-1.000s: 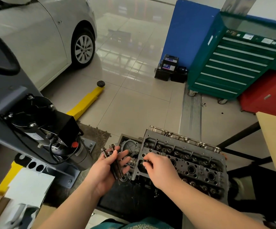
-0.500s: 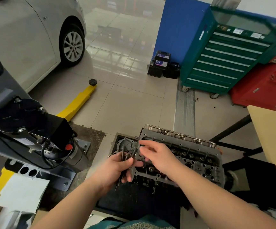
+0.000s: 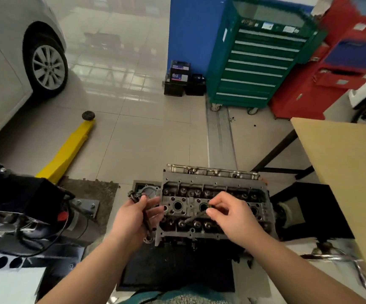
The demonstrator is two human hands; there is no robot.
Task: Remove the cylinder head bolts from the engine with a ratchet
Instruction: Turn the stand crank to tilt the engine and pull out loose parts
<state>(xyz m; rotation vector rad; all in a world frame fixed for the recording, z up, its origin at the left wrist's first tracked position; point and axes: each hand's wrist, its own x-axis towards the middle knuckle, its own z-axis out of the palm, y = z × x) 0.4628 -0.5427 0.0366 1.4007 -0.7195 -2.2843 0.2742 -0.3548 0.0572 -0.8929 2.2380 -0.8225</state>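
Note:
The grey engine cylinder head (image 3: 239, 194) sits on a dark stand in front of me, valve springs and bolt holes facing up. Just off the head's left end, my left hand (image 3: 133, 218) grips a bundle of long dark head bolts (image 3: 143, 212), their heads sticking out above my thumb. Over the middle of the head, my right hand (image 3: 234, 213) pinches the top of one more long bolt (image 3: 196, 216), which slants down to the left with its lower end at the head's surface. No ratchet is visible.
A black hydraulic lift unit (image 3: 24, 207) with a yellow lift arm (image 3: 68, 150) stands to the left, near a white car (image 3: 13, 62). A wooden table (image 3: 348, 167) is at the right. A green tool cabinet (image 3: 256, 62), red cabinet (image 3: 331, 69) and batteries (image 3: 179, 77) stand behind.
My right hand moved right from the head's left end to its middle and now pinches a bolt tilted out of the head. The left hand keeps its bolt bundle.

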